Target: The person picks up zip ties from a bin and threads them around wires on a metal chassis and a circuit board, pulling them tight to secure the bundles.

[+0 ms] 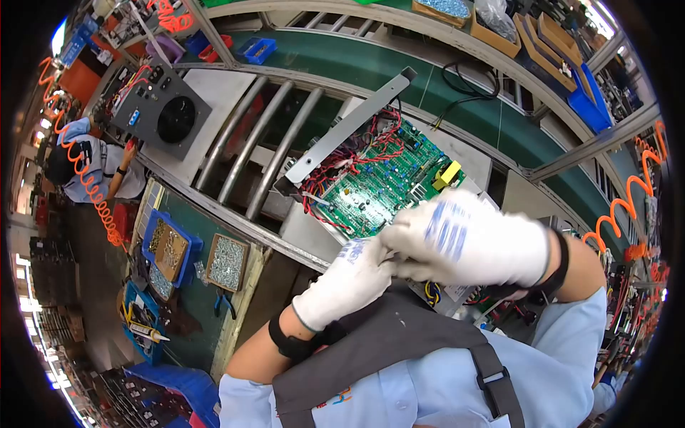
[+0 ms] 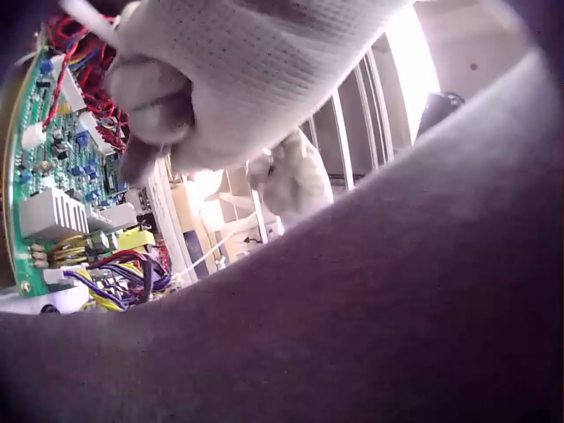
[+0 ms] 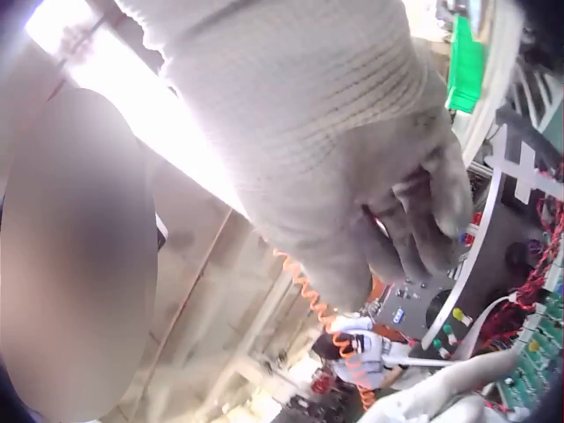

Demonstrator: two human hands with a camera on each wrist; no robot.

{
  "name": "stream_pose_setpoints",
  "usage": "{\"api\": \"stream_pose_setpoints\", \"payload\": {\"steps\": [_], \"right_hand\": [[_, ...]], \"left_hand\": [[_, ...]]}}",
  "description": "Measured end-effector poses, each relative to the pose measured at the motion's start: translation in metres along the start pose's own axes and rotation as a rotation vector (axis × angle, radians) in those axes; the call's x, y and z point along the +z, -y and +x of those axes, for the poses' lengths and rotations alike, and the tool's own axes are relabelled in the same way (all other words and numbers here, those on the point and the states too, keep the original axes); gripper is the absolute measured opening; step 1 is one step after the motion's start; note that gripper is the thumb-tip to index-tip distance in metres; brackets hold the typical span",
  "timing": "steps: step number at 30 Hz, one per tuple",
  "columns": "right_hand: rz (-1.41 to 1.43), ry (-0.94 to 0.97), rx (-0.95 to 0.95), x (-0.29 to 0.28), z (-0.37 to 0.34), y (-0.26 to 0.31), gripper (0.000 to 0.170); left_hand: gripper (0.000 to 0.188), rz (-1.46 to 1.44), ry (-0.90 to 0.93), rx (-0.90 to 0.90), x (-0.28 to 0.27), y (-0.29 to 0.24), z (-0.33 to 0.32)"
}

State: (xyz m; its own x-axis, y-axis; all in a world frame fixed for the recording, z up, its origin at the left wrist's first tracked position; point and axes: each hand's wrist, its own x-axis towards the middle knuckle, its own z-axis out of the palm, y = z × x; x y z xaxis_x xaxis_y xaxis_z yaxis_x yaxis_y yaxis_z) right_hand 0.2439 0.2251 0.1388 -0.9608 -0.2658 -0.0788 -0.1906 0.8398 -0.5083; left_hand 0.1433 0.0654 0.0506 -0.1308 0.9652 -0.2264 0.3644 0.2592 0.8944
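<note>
A green circuit board (image 1: 371, 182) with red wires lies in an open chassis below a raised metal bar (image 1: 349, 132). Both hands wear white gloves. My left hand (image 1: 349, 282), at the board's near edge, has curled fingers that pinch a thin white strip (image 3: 423, 361) in the right wrist view. Just right of it, my blurred right hand (image 1: 464, 239) overlaps the board's near corner in the head view. Its fingers (image 3: 410, 220) are bent, and whether they hold anything cannot be told. A yellow component (image 1: 449, 173) stands beyond my right hand.
Metal rollers (image 1: 275, 153) lie left of the chassis, then a grey unit with a fan (image 1: 163, 110). At the lower left are a box of screws (image 1: 227, 262), a blue bin (image 1: 189, 246) and pliers (image 1: 225, 303). Another person (image 1: 107, 167) stands at far left.
</note>
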Motion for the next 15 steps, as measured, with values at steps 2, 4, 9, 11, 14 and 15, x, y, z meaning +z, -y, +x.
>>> {"api": "stream_pose_setpoints", "payload": {"steps": [2,4,9,11,14,15], "right_hand": [[-0.324,0.057,0.033,0.02,0.002,0.005,0.016],[-0.27,0.098,0.041,0.022,0.002,0.006,0.015],[0.046,0.06,0.103,0.011,-0.005,0.002,0.018],[-0.058,-0.001,0.133,0.003,-0.005,0.001,0.018],[0.045,-0.187,0.21,-0.022,-0.018,-0.022,0.025],[0.252,-0.038,0.564,-0.042,-0.02,-0.009,0.026]], "left_hand": [[0.021,-0.037,0.083,0.066,0.008,0.011,0.003],[0.014,-0.373,0.117,0.048,0.011,0.008,0.002],[0.014,-0.469,0.157,-0.094,-0.002,-0.022,0.001],[0.02,-0.043,0.046,0.089,-0.007,0.005,0.001],[0.024,0.217,-0.416,0.205,-0.023,0.049,-0.01],[0.025,-0.047,-0.495,-0.003,-0.035,0.038,-0.013]]}}
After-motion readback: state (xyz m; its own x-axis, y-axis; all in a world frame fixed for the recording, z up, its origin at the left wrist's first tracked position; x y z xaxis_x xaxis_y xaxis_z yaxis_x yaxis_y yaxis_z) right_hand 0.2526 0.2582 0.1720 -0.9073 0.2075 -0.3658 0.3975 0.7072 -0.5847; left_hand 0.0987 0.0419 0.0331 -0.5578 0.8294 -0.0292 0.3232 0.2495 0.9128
